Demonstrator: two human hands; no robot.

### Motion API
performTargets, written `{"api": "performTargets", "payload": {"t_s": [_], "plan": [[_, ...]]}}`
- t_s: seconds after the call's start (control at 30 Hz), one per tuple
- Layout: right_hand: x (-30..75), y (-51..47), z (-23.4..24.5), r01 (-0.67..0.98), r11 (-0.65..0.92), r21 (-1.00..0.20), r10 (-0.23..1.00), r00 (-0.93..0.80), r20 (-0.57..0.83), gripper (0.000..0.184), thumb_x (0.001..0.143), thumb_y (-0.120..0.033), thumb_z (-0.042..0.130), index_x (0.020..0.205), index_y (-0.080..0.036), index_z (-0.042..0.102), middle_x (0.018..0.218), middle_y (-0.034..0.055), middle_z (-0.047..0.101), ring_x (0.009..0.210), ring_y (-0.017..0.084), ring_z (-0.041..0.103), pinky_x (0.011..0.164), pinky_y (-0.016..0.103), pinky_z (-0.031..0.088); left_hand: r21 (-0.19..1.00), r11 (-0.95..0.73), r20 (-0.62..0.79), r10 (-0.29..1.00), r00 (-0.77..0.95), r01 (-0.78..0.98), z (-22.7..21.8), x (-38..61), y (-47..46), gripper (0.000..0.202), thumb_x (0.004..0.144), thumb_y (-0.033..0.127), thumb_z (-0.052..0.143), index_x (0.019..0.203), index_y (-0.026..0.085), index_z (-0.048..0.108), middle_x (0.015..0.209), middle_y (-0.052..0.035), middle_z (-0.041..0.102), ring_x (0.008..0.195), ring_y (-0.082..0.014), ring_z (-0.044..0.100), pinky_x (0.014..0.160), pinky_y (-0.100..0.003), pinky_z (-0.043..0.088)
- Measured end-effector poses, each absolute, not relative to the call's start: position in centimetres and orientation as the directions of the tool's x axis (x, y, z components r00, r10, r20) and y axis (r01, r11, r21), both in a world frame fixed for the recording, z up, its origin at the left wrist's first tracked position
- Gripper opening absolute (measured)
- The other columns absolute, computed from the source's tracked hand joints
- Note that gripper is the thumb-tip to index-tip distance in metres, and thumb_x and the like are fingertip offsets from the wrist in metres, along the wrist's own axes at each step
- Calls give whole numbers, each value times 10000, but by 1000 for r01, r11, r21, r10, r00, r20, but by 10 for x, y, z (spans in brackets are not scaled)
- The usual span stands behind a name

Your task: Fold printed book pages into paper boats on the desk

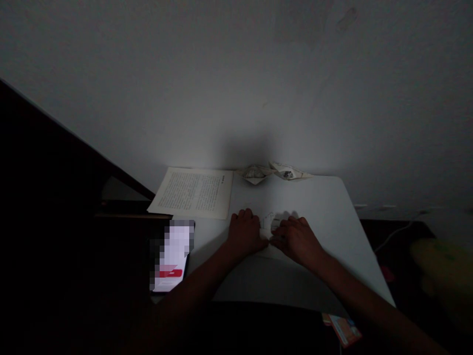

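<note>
A small piece of folded paper (266,222) with markings on it lies on the white table between my hands, partly hidden by them. My left hand (246,232) presses on its left side with fingers curled and the thumb pointing right. From the right, my right hand (295,238) grips the other side, its fingertips and thumb close to my left thumb. Beyond the hands, two folded paper boats stand near the wall: one paper boat (254,172) on the left and another paper boat (290,172) on the right, almost touching.
Printed sheets (192,192) lie at the table's back left corner. A lit phone (172,259) rests by the left edge. The white table (325,207) meets a pale wall (185,98) at the back. A colourful card (344,329) shows below the front edge. The room is dim.
</note>
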State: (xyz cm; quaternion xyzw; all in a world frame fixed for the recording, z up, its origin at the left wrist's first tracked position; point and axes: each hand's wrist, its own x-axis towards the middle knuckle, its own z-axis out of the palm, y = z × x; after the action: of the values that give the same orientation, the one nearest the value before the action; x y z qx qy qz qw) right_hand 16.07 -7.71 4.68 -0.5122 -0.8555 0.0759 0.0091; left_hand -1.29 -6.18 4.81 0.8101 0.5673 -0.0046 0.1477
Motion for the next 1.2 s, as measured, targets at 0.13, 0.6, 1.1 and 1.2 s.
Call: {"api": "performTargets", "payload": {"t_s": [0.13, 0.6, 1.1, 1.2], "plan": [[160, -77, 47, 874, 468, -131, 876, -479, -66, 114, 777, -357, 666, 755, -248, 692, 788, 27, 670, 851, 225, 556, 714, 348, 272, 203, -310, -172, 923, 345, 929, 49, -10, -59, 424, 626, 477, 639, 896, 150, 650, 1044, -150, 568, 1016, -319, 496, 846, -448, 391], [159, -78, 52, 883, 456, -107, 881, -466, -84, 119, 781, -363, 659, 770, -250, 694, 783, 26, 672, 856, 229, 561, 722, 349, 285, 113, -323, -230, 911, 342, 939, 56, -26, -54, 422, 644, 463, 639, 891, 124, 682, 1012, -185, 615, 1018, -341, 507, 857, -490, 366], [160, -78, 49, 876, 465, -124, 877, -476, -69, 129, 801, -367, 627, 782, -259, 696, 774, 20, 669, 842, 222, 557, 711, 346, 278, 120, -235, -338, 904, 262, 965, 64, -58, -47, 297, 633, 372, 661, 839, 158, 665, 997, -161, 657, 1000, -336, 574, 843, -468, 432], [160, -78, 50, 880, 459, -121, 879, -470, -82, 133, 800, -369, 632, 778, -255, 697, 782, 23, 671, 851, 222, 559, 723, 349, 285, 139, -206, -368, 897, 243, 969, 70, -63, -47, 210, 641, 278, 638, 804, 148, 666, 921, -156, 676, 887, -310, 626, 732, -409, 480]]}}
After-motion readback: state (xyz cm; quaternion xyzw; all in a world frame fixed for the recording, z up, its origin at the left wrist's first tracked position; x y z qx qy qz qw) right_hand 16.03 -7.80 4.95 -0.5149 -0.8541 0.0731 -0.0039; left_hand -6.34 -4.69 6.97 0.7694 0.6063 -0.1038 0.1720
